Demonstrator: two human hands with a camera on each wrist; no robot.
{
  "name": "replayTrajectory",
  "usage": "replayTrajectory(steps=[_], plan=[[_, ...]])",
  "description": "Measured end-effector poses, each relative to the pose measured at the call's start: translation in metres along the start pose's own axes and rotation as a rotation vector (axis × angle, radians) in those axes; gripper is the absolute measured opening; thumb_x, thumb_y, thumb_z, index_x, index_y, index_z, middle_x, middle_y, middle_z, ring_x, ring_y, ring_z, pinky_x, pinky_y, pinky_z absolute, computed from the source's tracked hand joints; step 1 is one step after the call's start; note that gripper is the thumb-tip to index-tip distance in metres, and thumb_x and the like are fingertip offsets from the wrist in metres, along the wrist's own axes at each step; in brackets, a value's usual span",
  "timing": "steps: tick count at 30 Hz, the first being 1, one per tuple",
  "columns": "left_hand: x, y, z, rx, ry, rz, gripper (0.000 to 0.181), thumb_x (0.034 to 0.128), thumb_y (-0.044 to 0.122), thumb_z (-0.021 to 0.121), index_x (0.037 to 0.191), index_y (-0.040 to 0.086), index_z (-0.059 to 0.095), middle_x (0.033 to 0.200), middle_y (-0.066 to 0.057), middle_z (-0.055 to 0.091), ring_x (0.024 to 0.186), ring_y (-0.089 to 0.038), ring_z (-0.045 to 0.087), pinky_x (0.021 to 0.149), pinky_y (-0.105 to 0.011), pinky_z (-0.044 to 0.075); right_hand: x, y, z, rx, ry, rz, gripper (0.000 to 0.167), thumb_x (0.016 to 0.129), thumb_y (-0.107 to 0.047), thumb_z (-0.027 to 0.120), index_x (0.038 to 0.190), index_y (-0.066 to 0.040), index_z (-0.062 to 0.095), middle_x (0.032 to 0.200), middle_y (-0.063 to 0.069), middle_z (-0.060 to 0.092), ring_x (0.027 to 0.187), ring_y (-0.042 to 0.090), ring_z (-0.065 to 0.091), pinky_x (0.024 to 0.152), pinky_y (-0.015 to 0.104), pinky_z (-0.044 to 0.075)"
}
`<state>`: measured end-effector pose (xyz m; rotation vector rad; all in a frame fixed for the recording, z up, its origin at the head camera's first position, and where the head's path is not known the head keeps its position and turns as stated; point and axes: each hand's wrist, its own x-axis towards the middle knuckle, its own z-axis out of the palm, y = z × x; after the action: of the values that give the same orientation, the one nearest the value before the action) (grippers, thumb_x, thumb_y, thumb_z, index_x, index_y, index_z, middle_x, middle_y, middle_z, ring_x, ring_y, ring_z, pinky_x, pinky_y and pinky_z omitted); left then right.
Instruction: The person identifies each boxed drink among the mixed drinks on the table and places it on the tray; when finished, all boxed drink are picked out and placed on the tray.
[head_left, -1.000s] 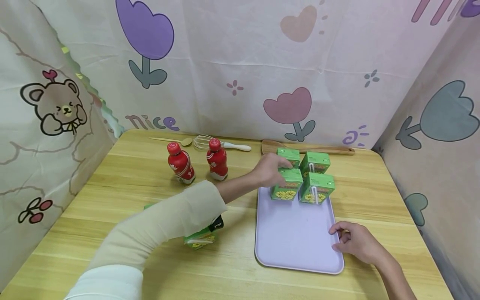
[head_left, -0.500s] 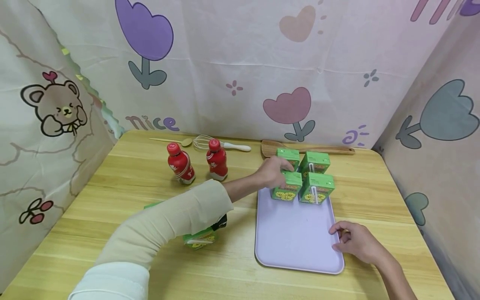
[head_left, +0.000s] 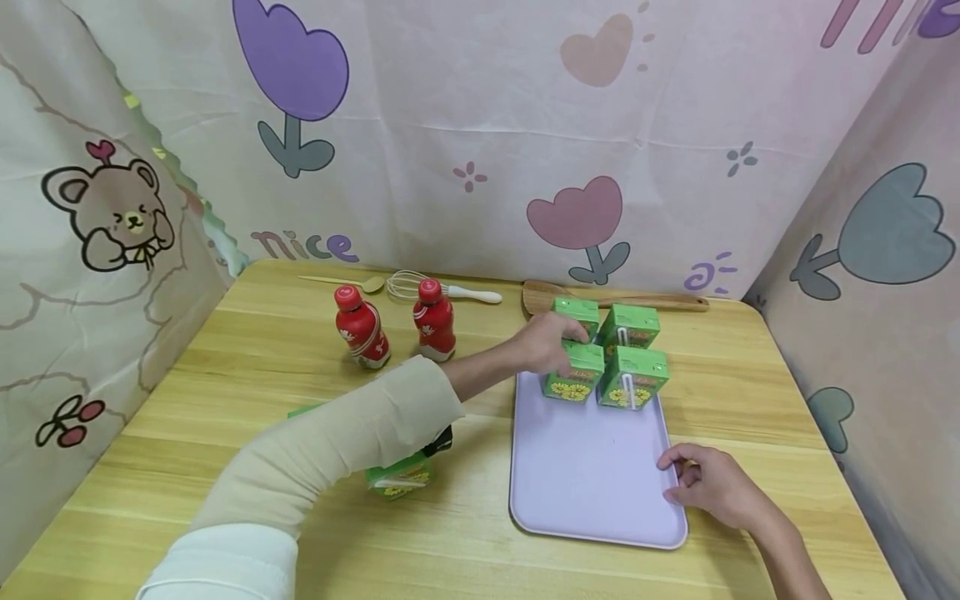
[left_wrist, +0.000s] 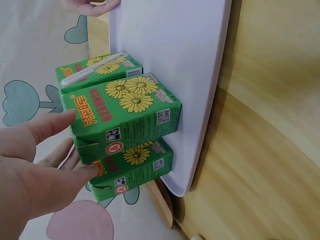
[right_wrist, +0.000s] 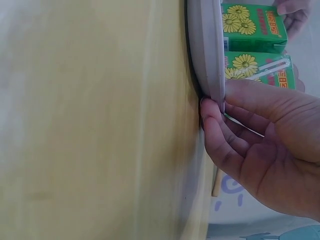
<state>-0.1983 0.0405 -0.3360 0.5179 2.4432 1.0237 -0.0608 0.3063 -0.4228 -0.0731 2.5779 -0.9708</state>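
Note:
My left hand [head_left: 543, 343] reaches over the far half of the lavender tray [head_left: 600, 475]. Its thumb and fingers lie on either side of the top of the near-left green juice box [left_wrist: 125, 110], pinching it there. A second green juice box [head_left: 633, 377] stands to its right, with a straw on its front. Behind them are two more, at far left [head_left: 576, 310] and far right [head_left: 632, 325]. At the tray's right rim, my right hand [head_left: 712, 483] pinches the edge, thumb above and curled fingers below, as the right wrist view shows.
Two red bottles [head_left: 362, 327] [head_left: 434, 321] stand left of the tray. A whisk [head_left: 450, 288], a spoon [head_left: 367, 284] and a wooden spatula [head_left: 637, 300] lie along the back. Another green box [head_left: 401, 477] is partly hidden under my left sleeve.
My left hand has shifted slightly right and down, its fingers closing at the near-left juice box. That box has barely moved. My right hand stays on the tray's rim.

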Motion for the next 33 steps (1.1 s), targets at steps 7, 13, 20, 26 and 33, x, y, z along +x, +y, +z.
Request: replayTrajectory(steps=[7,13,20,26,33], plan=[[-0.015,0.003,-0.02,0.005,0.012,0.084,0.057,0.0757,-0.001,0.073,0.128,0.013,0.058,0.135,-0.001,0.057,0.127,-0.02,0.05,0.092,-0.028,0.051,0.0,-0.001,0.0,0.001,-0.003,0.008,0.031,0.073,-0.006,0.079,0.099,-0.006,0.063,0.073,0.003,0.051,0.063,0.009,0.046,0.053,0.021,0.039],[-0.052,0.007,-0.038,0.059,0.0,0.206,0.051,0.08,0.004,0.072,0.129,0.014,0.058,0.134,-0.001,0.058,0.128,-0.019,0.05,0.105,-0.034,0.043,0.001,-0.001,0.0,0.003,-0.012,0.014,0.03,0.073,-0.005,0.078,0.099,-0.006,0.062,0.073,0.003,0.051,0.063,0.008,0.046,0.054,0.021,0.04],[-0.094,0.003,-0.057,-0.002,0.056,0.206,0.047,0.0795,0.008,0.074,0.124,0.016,0.062,0.129,0.005,0.059,0.125,-0.011,0.05,0.107,-0.028,0.04,0.0,-0.001,0.0,0.005,-0.013,0.012,0.03,0.073,-0.005,0.078,0.099,-0.005,0.062,0.072,0.003,0.051,0.063,0.009,0.045,0.053,0.021,0.039],[-0.127,-0.008,-0.067,-0.067,0.096,0.252,0.046,0.0803,0.009,0.072,0.124,0.019,0.062,0.128,0.008,0.059,0.127,-0.011,0.049,0.108,-0.031,0.04,0.0,-0.001,-0.001,0.005,-0.015,0.012,0.031,0.073,-0.006,0.078,0.1,-0.005,0.063,0.071,0.003,0.051,0.062,0.009,0.045,0.053,0.021,0.039],[-0.159,-0.034,-0.084,-0.076,0.191,0.241,0.05,0.0796,0.008,0.073,0.126,0.02,0.059,0.129,0.005,0.06,0.126,-0.016,0.052,0.106,-0.038,0.042,0.0,0.0,-0.002,0.014,-0.031,-0.041,0.03,0.074,-0.007,0.077,0.1,-0.004,0.062,0.072,0.003,0.051,0.061,0.006,0.045,0.053,0.021,0.04]])
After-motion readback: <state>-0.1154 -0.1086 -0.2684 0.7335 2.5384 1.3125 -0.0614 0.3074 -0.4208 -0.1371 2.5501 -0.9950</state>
